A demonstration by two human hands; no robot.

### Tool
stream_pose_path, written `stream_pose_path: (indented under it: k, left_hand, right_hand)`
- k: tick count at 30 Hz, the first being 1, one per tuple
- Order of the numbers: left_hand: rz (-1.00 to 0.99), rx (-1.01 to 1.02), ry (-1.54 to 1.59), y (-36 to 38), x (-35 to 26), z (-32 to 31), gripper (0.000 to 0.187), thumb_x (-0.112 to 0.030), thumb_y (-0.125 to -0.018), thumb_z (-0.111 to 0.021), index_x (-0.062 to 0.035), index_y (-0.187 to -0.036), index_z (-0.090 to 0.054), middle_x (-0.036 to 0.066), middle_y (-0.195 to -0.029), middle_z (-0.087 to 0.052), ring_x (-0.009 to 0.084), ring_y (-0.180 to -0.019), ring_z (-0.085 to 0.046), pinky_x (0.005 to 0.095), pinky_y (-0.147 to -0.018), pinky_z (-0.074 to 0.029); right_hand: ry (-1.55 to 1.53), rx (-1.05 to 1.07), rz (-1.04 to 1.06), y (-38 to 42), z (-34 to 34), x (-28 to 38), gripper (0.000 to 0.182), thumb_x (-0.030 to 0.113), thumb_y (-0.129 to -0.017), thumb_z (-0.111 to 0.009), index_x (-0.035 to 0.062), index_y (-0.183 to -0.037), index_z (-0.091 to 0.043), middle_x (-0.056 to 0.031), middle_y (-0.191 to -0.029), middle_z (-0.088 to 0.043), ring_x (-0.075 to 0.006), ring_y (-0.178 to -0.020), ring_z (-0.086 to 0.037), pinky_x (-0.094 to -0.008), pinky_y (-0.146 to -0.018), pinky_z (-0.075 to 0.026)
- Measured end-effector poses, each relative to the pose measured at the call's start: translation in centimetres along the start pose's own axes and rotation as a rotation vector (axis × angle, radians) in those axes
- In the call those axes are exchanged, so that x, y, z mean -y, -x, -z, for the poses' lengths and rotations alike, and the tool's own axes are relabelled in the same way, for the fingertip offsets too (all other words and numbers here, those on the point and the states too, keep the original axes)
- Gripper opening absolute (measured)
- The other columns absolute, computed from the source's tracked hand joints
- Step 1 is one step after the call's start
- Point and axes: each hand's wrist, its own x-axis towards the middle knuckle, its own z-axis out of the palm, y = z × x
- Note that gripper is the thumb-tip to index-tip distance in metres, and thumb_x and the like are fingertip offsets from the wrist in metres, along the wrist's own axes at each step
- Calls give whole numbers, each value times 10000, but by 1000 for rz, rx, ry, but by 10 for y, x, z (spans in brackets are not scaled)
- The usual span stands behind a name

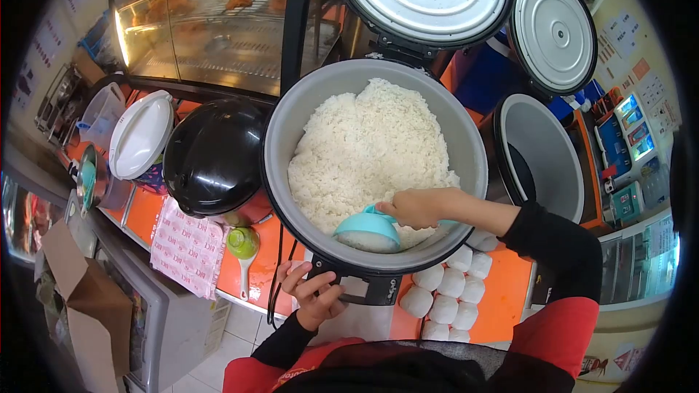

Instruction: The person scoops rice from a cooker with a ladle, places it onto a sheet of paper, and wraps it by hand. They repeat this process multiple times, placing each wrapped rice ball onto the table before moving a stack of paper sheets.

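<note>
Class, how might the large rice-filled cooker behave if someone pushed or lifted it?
The cooker would probably be heavy, with so much rice heaped inside. Its lid, raised at the back, might wobble. The rice looks clumpy, so a tilt would likely make it slump rather than pour.

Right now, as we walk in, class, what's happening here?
A person is scooping rice: their right hand grips a turquoise scoop, which rests in the white rice near the front wall of the big cooker. The left hand is at the cooker's front edge. The cooker's lid stands open, and rounded white packs sit in rows beside it.
</note>
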Motion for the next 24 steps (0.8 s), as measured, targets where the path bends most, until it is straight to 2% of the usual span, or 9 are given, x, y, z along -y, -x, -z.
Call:
stream_pose_path:
  k: [5, 7, 8, 11, 14, 17, 20, 23, 24]
  left_hand:
    - [38, -5, 10, 2, -4, -1, 224, -57, -681, -495, -272, -737, -525, -75, -979, -492, 218, -1086, -368, 471, -935, -272]
    - [-25, 31, -9, -1, -2, 1, 133, -155, -693, -577, -231, -757, -488, -31, -972, -474, 246, -1078, -378, 478, -935, -278]
    - [-55, 45, -22, -3, -2, 2, 163, -203, -700, -618, -210, -767, -469, -9, -968, -465, 259, -1074, -382, 481, -935, -282]
    - [-63, -22, -8, -3, -3, -4, 141, -117, -704, -575, -197, -753, -470, -3, -945, -478, 265, -1051, -398, 475, -921, -285]
    - [-52, -91, 11, 1, 0, -10, 183, -119, -645, -521, -254, -768, -527, -70, -959, -517, 230, -1075, -403, 454, -904, -280]
    - [-70, -134, 22, -5, 0, -13, 220, -36, -636, -484, -222, -745, -529, -40, -962, -520, 252, -1076, -401, 476, -926, -271]
    - [-92, -161, 30, -13, -1, -12, 213, 23, -658, -458, -174, -703, -526, -3, -958, -529, 272, -1081, -398, 499, -964, -245]
    - [-106, -195, 39, -14, 0, -16, 155, -10, -717, -456, -146, -680, -521, 23, -935, -544, 283, -1076, -414, 512, -974, -236]
    - [-110, -204, 41, -15, 0, -16, 148, -22, -725, -453, -144, -679, -521, 25, -931, -547, 284, -1072, -419, 511, -974, -237]
  right_hand:
    - [-8, -39, -12, -7, -5, 5, 678, 410, -958, -171, -26, -548, -490, -119, -457, -462, -258, -431, -524, -401, -545, -469]
    - [-26, -15, 10, -12, -7, 1, 675, 406, -957, -168, -28, -555, -494, -126, -463, -467, -257, -436, -525, -401, -543, -466]
    - [-29, -2, 22, -14, -7, 0, 673, 404, -956, -167, -29, -559, -496, -129, -466, -469, -256, -439, -526, -402, -542, -464]
    - [-45, -48, 8, -16, -10, 6, 673, 401, -954, -171, -26, -546, -493, -141, -467, -475, -256, -441, -530, -405, -548, -464]
    - [-58, -74, 17, -11, -14, 12, 647, 416, -950, -188, -51, -645, -515, -121, -486, -480, -252, -410, -495, -395, -531, -456]
    - [-195, 50, -13, -14, -3, 7, 548, 430, -948, -227, 3, -734, -496, -25, -480, -420, -150, -357, -401, -310, -414, -401]
    - [-762, 664, -76, -30, 27, -21, 435, 426, -949, -254, 82, -761, -443, 70, -496, -320, -32, -363, -298, -195, -331, -278]
    - [-897, 341, 50, 15, 25, -17, 396, 415, -951, -259, 134, -710, -398, 109, -505, -262, 33, -385, -246, -135, -319, -195]
    - [-936, 290, 72, 31, 19, -12, 399, 418, -951, -256, 131, -716, -402, 109, -505, -268, 31, -382, -246, -136, -318, -199]
